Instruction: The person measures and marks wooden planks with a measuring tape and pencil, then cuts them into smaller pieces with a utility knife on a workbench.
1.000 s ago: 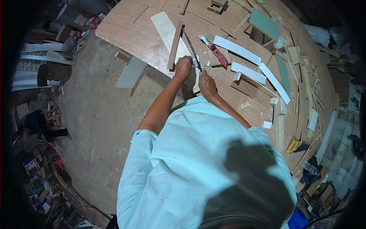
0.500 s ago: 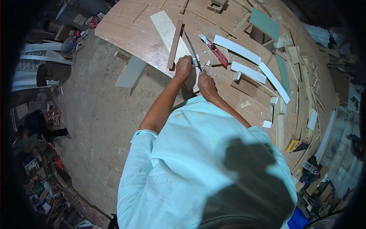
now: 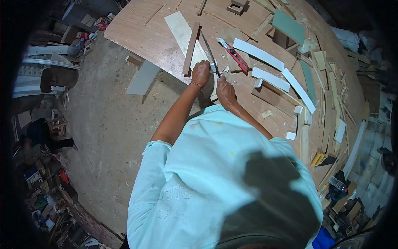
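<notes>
My left hand (image 3: 201, 73) is closed around a small white block (image 3: 213, 66) near the bench's front edge. My right hand (image 3: 226, 90) grips the near end of a long, thin dark file (image 3: 208, 50), which points away from me and passes against the block's right side. Fingertips of both hands are partly hidden. Just left of the file lies a narrow brown wood strip (image 3: 192, 50), across a pale board (image 3: 182, 31). A red utility knife (image 3: 234, 56) with its blade out rests to the right of my hands.
Curved white strips (image 3: 259, 54) lie right on the wooden bench (image 3: 141, 31), near a brown piece with white ends (image 3: 273, 96). Green-topped pieces (image 3: 288, 25) and stacked wood offcuts (image 3: 329, 103) line the far right. A grey panel (image 3: 143, 78) juts below the bench edge. Another person (image 3: 45, 137) is at far left.
</notes>
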`<state>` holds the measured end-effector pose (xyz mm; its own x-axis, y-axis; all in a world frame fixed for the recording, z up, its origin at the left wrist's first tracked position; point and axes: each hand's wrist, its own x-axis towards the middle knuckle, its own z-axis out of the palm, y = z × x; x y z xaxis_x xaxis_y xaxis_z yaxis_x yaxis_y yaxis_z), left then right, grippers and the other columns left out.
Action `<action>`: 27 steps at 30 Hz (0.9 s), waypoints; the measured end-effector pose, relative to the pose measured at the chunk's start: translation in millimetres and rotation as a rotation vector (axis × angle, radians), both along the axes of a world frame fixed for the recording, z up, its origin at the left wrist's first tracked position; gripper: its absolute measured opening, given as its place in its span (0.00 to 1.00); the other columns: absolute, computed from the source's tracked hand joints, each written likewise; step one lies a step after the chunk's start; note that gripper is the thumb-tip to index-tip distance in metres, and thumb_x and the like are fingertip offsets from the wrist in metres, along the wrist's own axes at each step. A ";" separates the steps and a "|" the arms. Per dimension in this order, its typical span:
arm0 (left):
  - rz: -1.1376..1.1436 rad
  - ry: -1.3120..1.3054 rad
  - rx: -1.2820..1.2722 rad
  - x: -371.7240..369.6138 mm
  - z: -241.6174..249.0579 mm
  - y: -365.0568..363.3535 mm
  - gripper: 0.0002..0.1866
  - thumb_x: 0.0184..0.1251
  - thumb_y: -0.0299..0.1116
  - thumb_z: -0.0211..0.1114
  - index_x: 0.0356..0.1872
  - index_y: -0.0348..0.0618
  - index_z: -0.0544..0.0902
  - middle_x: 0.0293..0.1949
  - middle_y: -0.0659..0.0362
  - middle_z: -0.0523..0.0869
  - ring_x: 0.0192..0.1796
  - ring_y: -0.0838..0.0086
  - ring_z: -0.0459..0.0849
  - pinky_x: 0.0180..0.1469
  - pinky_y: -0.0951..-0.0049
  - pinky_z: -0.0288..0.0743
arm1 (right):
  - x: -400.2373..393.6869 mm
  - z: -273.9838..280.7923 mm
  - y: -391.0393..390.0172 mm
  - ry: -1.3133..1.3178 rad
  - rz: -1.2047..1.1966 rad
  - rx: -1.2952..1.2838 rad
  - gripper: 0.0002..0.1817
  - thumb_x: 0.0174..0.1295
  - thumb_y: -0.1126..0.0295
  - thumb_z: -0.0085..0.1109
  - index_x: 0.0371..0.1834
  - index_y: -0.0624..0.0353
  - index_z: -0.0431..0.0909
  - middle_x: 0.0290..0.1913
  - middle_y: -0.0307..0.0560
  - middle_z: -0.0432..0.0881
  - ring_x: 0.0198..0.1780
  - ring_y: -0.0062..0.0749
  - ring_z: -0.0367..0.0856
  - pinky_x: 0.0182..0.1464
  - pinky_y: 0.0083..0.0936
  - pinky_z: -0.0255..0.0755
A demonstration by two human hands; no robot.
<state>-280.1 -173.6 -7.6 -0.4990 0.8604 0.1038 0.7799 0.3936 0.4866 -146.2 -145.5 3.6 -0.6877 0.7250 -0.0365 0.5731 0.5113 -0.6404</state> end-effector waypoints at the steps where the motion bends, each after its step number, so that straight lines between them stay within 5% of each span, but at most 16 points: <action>1: -0.002 -0.003 -0.002 -0.6 -1.3 0.4 0.03 0.45 0.23 0.53 0.24 0.37 0.74 0.29 0.49 0.77 0.34 0.56 0.76 0.37 0.63 0.70 | -0.1 2.0 -0.2 -0.017 -0.002 -0.008 0.13 0.61 0.67 0.33 0.28 0.66 0.62 0.20 0.66 0.72 0.27 0.60 0.73 0.27 0.46 0.65; 27: -0.078 0.089 0.068 10.6 7.6 -9.4 0.04 0.46 0.23 0.52 0.26 0.37 0.73 0.29 0.51 0.76 0.35 0.60 0.75 0.36 0.66 0.71 | -20.9 5.9 9.8 -0.058 -0.001 -0.007 0.12 0.59 0.67 0.35 0.30 0.66 0.63 0.23 0.66 0.74 0.30 0.58 0.75 0.31 0.45 0.68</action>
<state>-269.5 -183.0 0.1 -0.4173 0.8856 0.2038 0.8479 0.2987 0.4380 -167.1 -135.7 9.5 -0.6836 0.7253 -0.0815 0.6097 0.5060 -0.6101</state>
